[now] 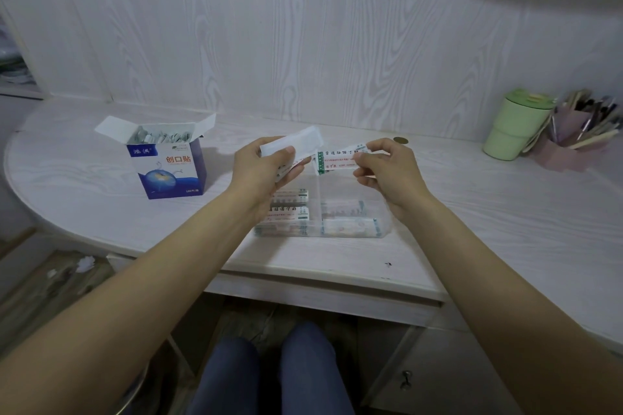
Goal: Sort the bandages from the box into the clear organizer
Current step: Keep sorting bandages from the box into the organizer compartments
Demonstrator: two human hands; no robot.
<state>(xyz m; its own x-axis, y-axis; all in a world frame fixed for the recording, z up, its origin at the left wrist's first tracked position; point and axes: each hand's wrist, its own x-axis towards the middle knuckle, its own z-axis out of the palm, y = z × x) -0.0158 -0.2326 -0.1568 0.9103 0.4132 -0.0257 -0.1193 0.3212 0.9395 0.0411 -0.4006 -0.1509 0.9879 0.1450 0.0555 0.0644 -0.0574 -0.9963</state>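
Note:
An open blue and white bandage box [170, 165] stands on the left of the desk, filled with wrapped bandages. The clear organizer [350, 209] lies in the middle, holding several bandages in its compartments. Above it, my left hand [266, 168] grips a small stack of wrapped bandages [293, 143]. My right hand [387, 168] pinches a single printed bandage [337, 161] by its right end, level with the stack and just to its right.
A green lidded cup [517, 123] and a pink holder of pens and brushes [583, 135] stand at the far right. A coin [400, 140] lies behind my right hand. The desk's front edge [320, 276] runs above my knees.

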